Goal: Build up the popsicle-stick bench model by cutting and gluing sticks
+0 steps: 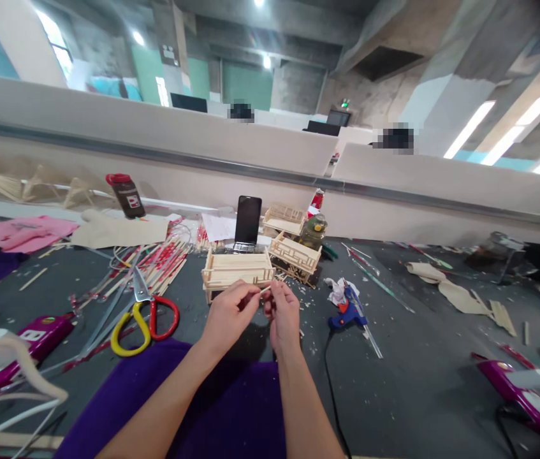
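Between my two hands is a short thin wooden stick (264,290), pale in colour. My left hand (234,312) pinches one end of it between thumb and fingers. At the other end, the fingertips of my right hand (283,312) close on it. Just beyond the hands stands a small wooden stick model (238,262) with a slatted bed and low railings; whether the stick touches it I cannot tell. Two similar models, one nearer (296,252) and one farther (285,218), stand behind to the right.
Red-and-yellow scissors (150,319) and a pile of sticks (167,261) lie left. A blue glue gun (349,313) with a black cord rests right. Behind stand a phone (248,220), a green jar (315,231) and a dark bottle (127,196). Purple devices sit at both sides.
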The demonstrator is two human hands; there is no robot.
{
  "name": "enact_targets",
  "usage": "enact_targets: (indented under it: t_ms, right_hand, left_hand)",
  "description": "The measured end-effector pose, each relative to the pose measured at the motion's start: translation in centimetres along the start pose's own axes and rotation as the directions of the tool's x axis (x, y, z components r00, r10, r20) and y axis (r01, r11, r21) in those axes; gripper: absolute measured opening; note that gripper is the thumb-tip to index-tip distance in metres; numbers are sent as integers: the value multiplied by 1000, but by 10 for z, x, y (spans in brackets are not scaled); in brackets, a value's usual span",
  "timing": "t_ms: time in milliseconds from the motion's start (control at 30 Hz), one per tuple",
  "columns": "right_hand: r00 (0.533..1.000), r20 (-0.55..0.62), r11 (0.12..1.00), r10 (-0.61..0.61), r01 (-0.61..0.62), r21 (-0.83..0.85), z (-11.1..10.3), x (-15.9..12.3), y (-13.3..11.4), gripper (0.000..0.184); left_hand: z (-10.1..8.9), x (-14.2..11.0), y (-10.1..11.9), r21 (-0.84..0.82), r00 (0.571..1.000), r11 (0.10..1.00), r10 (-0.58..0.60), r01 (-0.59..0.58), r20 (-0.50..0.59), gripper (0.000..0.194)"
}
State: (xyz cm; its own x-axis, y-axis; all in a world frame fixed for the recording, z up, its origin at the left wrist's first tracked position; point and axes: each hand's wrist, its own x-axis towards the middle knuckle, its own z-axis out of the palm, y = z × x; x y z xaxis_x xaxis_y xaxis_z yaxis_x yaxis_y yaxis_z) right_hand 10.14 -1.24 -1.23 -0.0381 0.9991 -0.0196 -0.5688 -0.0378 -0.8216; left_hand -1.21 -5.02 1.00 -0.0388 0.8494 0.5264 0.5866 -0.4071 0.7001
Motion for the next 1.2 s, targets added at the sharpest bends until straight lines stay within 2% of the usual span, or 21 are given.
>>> enact_targets:
  t_ms: [133,233,367,467,567,733,900,1067,1200]
  right_hand:
    - [1000,21,998,0,2,-65,-2,1,2,29]
    - [999,21,992,38,-35,-122,-4,1,2,28]
    - [989,64,973,137,-122,-198,-5,0,-2,27]
    - [979,100,967,176,-153,-202,-6,-1,-3,29]
    - [983,69,969,170,-154,-192,-6,0,-1,31]
    - [992,-8,980,126,-126,-155,-7,2,3,34]
    - [995,-23,986,92,-95,-137,-8,2,5,36]
    - [996,-40,988,77,-81,-129,-9,3,7,37]
    - [996,-39,986,79,-84,-143,-8,3,9,37]
  left_hand:
    - [5,-6,-14,-31,997,999,5,-7,-74,15]
    - [7,-9,-17,-124,988,992,-35,17,-149,14]
    - [9,-11,-15,-332,948,931,-234,154,-216,14]
    - [10,-11,-16,-476,901,831,-404,287,-161,21]
    - [13,-11,-18,-554,868,759,-482,344,-122,26]
    - [16,-11,-21,-609,847,702,-524,370,-89,29]
    - [16,-11,-18,-614,838,684,-542,394,-67,30]
    - [18,-11,-19,-590,842,705,-534,393,-78,30]
    - [16,-11,-22,-502,876,803,-454,321,-165,25]
